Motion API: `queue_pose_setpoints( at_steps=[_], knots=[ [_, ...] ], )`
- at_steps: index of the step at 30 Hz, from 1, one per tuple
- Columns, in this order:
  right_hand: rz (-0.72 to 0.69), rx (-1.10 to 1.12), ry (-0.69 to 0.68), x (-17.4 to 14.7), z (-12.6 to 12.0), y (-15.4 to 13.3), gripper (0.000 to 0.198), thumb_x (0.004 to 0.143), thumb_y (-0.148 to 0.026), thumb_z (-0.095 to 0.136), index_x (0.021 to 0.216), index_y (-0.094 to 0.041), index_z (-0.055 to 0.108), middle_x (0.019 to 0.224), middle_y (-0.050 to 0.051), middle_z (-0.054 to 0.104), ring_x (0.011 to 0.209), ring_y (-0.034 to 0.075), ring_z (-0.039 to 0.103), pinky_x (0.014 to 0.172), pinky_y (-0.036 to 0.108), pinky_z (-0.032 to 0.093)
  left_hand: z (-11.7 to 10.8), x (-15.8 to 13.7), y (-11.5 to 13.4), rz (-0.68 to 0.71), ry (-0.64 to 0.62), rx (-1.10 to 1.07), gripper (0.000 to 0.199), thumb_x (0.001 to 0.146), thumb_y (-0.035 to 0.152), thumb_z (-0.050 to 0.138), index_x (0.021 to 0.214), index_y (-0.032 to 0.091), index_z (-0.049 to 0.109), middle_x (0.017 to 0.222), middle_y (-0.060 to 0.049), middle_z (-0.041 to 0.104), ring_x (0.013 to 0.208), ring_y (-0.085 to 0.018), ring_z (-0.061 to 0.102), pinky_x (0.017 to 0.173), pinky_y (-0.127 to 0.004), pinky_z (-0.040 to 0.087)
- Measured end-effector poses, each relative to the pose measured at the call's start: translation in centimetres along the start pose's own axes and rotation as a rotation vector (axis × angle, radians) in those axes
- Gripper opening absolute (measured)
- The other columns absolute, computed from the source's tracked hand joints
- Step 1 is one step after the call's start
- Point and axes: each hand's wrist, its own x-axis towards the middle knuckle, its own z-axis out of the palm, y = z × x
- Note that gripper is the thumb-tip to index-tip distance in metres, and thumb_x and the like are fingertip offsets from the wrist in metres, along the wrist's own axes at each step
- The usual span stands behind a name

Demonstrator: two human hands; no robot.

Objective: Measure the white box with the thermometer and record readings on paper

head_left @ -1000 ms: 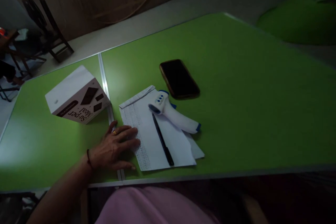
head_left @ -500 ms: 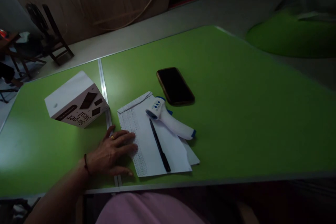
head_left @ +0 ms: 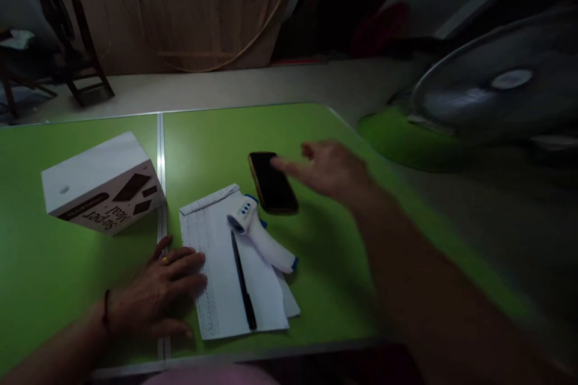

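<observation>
My left hand (head_left: 153,292) lies flat with its fingers spread, fingertips on the left edge of a written-on sheet of paper (head_left: 217,289). A black pen (head_left: 244,286) and a white infrared thermometer (head_left: 266,243) with blue trim rest on the paper. Behind them lies a smartphone (head_left: 273,186) in a brown-edged case, screen dark. My right hand (head_left: 332,171), somewhat blurred, is stretched out over the phone's right side. One finger points across its screen while others look bent; whether it touches cannot be told. Nothing shows in this hand.
A white box (head_left: 102,180) printed "Su-per Meal" stands at the left on the green table (head_left: 203,144). A metal strip (head_left: 161,162) crosses the tabletop. Beyond the right edge are a large fan (head_left: 487,84) and a green round surface (head_left: 401,138). A wooden chair (head_left: 85,66) stands at the back left.
My right hand has come into view from the right and reached over to the phone. The view has tilted up, showing the fan. My left hand stays by the paper's edge.
</observation>
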Motion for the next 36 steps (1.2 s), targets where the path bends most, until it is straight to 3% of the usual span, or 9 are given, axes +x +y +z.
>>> queue_pose_setpoints(
  at_steps=[3, 6, 11, 15, 20, 29, 36],
  knots=[
    [0.061, 0.000, -0.104, -0.1, 1.8, -0.7, 0.072, 0.083, -0.072, 0.058, 0.115, -0.008, 0.061, 0.113, 0.020, 0.063, 0.103, 0.033, 0.062, 0.078, 0.042, 0.052, 0.0, -0.1, 0.1, -0.020, 0.004, -0.016, 0.070, 0.090, 0.071, 0.055, 0.139, 0.022, 0.053, 0.152, -0.012, 0.047, 0.141, -0.034, 0.042, 0.125, -0.056, 0.005],
    [0.046, -0.002, -0.111, -0.6, 4.3, -1.2, 0.083, 0.074, -0.074, 0.064, 0.122, -0.007, 0.055, 0.119, 0.023, 0.058, 0.111, 0.038, 0.058, 0.084, 0.044, 0.049, -0.4, -0.2, 0.4, -0.046, -0.010, -0.038, 0.069, 0.090, 0.070, 0.056, 0.140, 0.023, 0.052, 0.153, -0.011, 0.047, 0.141, -0.034, 0.042, 0.125, -0.056, 0.007],
    [0.016, 0.031, -0.045, -0.5, 6.2, -0.3, 0.074, 0.071, -0.066, 0.065, 0.120, -0.011, 0.052, 0.118, 0.022, 0.057, 0.113, 0.037, 0.054, 0.087, 0.045, 0.047, -0.9, -0.1, 0.5, -0.052, 0.005, -0.079, 0.069, 0.089, 0.068, 0.059, 0.144, 0.027, 0.050, 0.153, -0.009, 0.047, 0.141, -0.033, 0.044, 0.125, -0.055, 0.014],
    [0.001, 0.066, -0.034, -0.2, 6.5, 0.6, 0.066, 0.072, -0.061, 0.064, 0.117, -0.014, 0.054, 0.117, 0.019, 0.057, 0.111, 0.035, 0.055, 0.087, 0.043, 0.047, -0.8, -0.3, 0.2, -0.032, 0.014, -0.085, 0.071, 0.089, 0.066, 0.061, 0.148, 0.030, 0.044, 0.155, -0.007, 0.045, 0.141, -0.032, 0.045, 0.125, -0.053, 0.015],
    [0.057, 0.022, -0.036, 0.1, 6.6, 0.9, 0.074, 0.071, -0.068, 0.063, 0.115, -0.009, 0.058, 0.117, 0.023, 0.057, 0.114, 0.038, 0.053, 0.091, 0.046, 0.046, -0.4, -0.6, 0.1, -0.025, -0.004, -0.042, 0.072, 0.090, 0.066, 0.059, 0.149, 0.029, 0.042, 0.158, -0.006, 0.040, 0.143, -0.032, 0.041, 0.126, -0.053, 0.010],
    [0.083, 0.091, -0.032, 0.4, 6.7, 1.0, 0.068, 0.066, -0.067, 0.068, 0.108, -0.013, 0.065, 0.104, 0.017, 0.062, 0.100, 0.034, 0.060, 0.078, 0.043, 0.050, -0.3, -0.7, -0.1, -0.025, -0.019, -0.039, 0.072, 0.090, 0.065, 0.060, 0.150, 0.030, 0.042, 0.158, -0.007, 0.039, 0.144, -0.032, 0.039, 0.126, -0.053, 0.009],
    [0.098, 0.047, -0.051, 0.1, 6.3, 0.9, 0.073, 0.068, -0.067, 0.067, 0.112, -0.009, 0.064, 0.111, 0.023, 0.063, 0.106, 0.038, 0.060, 0.084, 0.045, 0.050, -0.6, -0.4, 0.1, -0.030, 0.030, -0.073, 0.071, 0.089, 0.063, 0.063, 0.149, 0.031, 0.044, 0.155, -0.007, 0.044, 0.141, -0.032, 0.044, 0.125, -0.053, 0.017]
  ],
)
